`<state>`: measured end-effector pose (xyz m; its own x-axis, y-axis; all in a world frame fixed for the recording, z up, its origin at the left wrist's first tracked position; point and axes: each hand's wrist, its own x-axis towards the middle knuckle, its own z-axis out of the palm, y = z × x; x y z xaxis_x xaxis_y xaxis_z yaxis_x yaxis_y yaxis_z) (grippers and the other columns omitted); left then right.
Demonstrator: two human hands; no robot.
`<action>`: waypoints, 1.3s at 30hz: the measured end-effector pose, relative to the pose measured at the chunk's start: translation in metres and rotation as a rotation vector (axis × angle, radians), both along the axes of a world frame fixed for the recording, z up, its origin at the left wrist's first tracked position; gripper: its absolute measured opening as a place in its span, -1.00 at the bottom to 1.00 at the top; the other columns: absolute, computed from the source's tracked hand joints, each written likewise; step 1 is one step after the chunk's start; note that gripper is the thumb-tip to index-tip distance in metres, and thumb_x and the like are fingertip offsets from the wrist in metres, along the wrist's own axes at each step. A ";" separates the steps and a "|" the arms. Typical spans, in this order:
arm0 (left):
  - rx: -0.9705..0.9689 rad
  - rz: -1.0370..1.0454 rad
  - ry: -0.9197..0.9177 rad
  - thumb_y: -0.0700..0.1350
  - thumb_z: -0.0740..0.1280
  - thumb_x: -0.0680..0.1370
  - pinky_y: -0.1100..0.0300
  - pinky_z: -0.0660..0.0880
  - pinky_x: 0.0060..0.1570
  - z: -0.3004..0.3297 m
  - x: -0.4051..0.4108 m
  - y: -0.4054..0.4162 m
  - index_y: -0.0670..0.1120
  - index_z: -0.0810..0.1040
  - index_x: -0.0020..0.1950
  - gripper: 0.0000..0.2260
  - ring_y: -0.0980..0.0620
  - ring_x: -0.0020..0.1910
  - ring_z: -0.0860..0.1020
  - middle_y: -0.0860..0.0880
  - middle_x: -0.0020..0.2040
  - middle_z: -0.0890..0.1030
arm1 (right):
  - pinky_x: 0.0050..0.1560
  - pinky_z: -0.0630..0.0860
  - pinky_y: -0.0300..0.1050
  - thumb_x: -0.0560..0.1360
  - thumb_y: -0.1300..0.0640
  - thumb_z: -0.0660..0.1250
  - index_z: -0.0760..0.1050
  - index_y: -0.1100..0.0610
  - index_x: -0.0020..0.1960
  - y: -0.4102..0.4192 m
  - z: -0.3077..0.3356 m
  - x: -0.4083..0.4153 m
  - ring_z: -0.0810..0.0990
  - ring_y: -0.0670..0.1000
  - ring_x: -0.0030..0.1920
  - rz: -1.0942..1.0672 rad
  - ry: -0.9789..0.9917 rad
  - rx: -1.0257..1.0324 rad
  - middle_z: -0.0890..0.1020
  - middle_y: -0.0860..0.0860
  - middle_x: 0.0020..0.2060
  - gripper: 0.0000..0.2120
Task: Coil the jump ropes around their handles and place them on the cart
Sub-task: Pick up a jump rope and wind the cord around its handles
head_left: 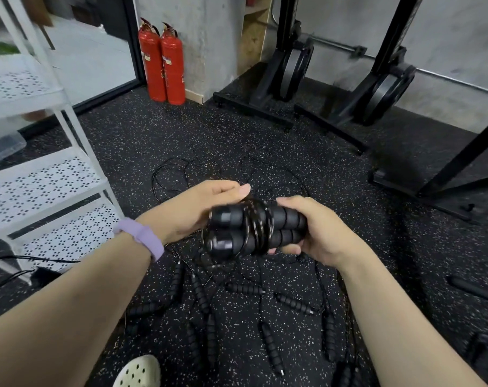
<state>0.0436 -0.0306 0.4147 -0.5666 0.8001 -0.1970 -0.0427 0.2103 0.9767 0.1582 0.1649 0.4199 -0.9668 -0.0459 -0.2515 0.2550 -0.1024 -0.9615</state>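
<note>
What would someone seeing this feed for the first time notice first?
Dead centre, both hands hold a pair of black foam handles side by side with cord wound round their middle: the right hand grips one end, the left hand steadies the other. Below them, more jump ropes lie tangled on the speckled floor. A white perforated cart stands at left, and two red fire extinguishers stand against the back wall.

- I see my bare forearms, sleeveless (no gloves either).
- A lilac wristband [142,238] circles my left wrist.
- One cream perforated clog [138,371] below.
</note>
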 end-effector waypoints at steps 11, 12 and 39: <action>-0.379 0.172 0.587 0.15 0.00 0.72 0.07 0.36 -0.25 -0.013 0.020 0.021 -0.12 0.40 -0.24 -0.52 0.00 -0.35 0.44 -0.03 -0.34 0.49 | -0.30 0.29 -0.17 0.73 -0.09 0.06 0.56 0.23 0.25 -0.007 0.006 -0.012 0.40 -0.01 -0.34 -0.559 0.057 -0.425 0.64 0.25 -0.12 -0.54; -0.398 0.172 0.598 0.16 0.01 0.71 0.08 0.37 -0.26 -0.014 0.020 0.020 -0.12 0.39 -0.25 -0.51 -0.01 -0.37 0.43 -0.05 -0.36 0.49 | -0.29 0.29 -0.16 0.74 -0.08 0.07 0.56 0.23 0.24 -0.005 0.003 -0.014 0.42 -0.01 -0.35 -0.630 0.061 -0.379 0.65 0.25 -0.10 -0.56; -0.230 0.275 0.948 0.21 0.09 0.65 0.09 0.28 -0.22 -0.006 -0.008 -0.005 0.03 0.36 -0.24 -0.63 0.07 -0.26 0.42 0.06 -0.28 0.43 | -0.51 0.35 -0.17 0.70 0.01 0.20 0.40 0.40 -0.28 -0.019 0.000 -0.009 0.38 0.10 -0.52 -0.075 0.104 0.371 0.47 0.29 -0.48 -0.47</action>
<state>0.0358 -0.0361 0.4089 -0.7282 0.6176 0.2969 0.6541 0.4972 0.5700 0.1496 0.1459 0.4203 -0.9851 0.1017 -0.1385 0.1596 0.2428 -0.9569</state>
